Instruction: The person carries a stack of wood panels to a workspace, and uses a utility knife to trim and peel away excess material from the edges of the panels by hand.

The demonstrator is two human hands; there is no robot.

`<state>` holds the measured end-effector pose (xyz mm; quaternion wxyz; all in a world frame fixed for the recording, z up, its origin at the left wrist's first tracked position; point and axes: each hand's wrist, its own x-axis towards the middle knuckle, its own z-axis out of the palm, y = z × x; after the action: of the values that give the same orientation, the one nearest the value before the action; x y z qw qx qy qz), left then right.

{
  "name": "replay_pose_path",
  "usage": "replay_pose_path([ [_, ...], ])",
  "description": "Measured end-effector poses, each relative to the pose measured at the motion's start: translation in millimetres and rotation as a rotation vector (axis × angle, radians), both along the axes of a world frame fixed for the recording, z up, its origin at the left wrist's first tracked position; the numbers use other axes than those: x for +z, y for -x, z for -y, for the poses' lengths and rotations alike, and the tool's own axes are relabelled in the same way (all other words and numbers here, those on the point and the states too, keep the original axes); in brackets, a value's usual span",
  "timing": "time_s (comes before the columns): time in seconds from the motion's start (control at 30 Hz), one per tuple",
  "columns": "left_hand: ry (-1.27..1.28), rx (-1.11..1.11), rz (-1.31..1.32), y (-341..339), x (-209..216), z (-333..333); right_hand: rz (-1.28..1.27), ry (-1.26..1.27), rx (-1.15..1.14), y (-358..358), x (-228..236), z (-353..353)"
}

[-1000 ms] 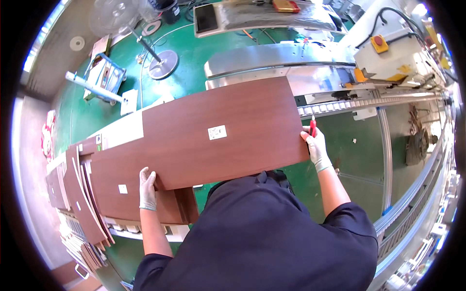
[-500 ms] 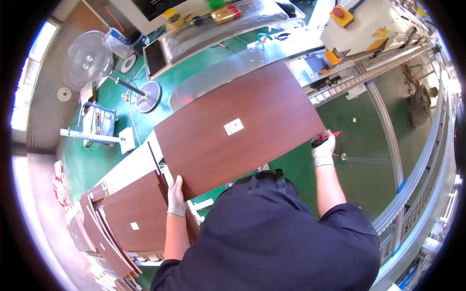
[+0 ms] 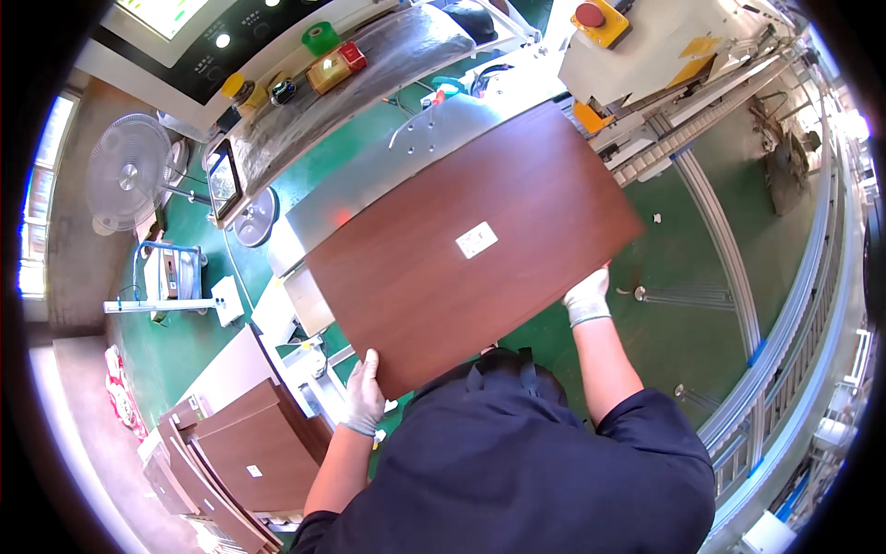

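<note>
A large brown wood-grain panel [image 3: 415,295] with a small white label lies across the view in front of me. My left hand [image 3: 365,395], in a pale work glove, grips its near left corner with the thumb on top and the fingers hidden beneath. My right hand [image 3: 588,295], also gloved, holds the near edge toward the right; its fingers go under the board. A bit of red shows by the right fingertips. The panel's far edge overlaps a shiny metal plate [image 3: 318,208] of the machine.
Stacked brown panels [image 3: 263,443] stand at lower left. A machine with a red stop button [image 3: 588,15] is at upper right, beside a roller conveyor rail [image 3: 720,222]. Jars and a red-and-gold box [image 3: 336,66] sit on the far ledge. A fan [image 3: 129,175] stands at left.
The panel has shifted right relative to the stack and farther over the metal plate. My right hand has slid inward from the right corner along the near edge. The view has turned too.
</note>
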<state>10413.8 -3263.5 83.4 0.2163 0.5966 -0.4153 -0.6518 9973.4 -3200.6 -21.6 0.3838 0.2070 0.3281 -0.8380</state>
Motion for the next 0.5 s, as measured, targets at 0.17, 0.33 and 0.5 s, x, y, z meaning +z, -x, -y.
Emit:
replay_pose_path([
  [0.17, -0.164, 0.112, -0.276, 64.4, -30.1, 0.0, -0.083, 0.046, 0.011, 94.8, -19.3, -4.3],
  [0.33, -0.241, -0.008, -0.157, 130.2, -43.1, 9.9, -0.231, -0.115, -0.024, 167.6, -19.2, -17.2],
  [0.5, -0.256, -0.003, 0.037, 188.2, -59.0, 8.7, -0.483, -0.135, 0.139, 134.9, -14.5, -7.5],
])
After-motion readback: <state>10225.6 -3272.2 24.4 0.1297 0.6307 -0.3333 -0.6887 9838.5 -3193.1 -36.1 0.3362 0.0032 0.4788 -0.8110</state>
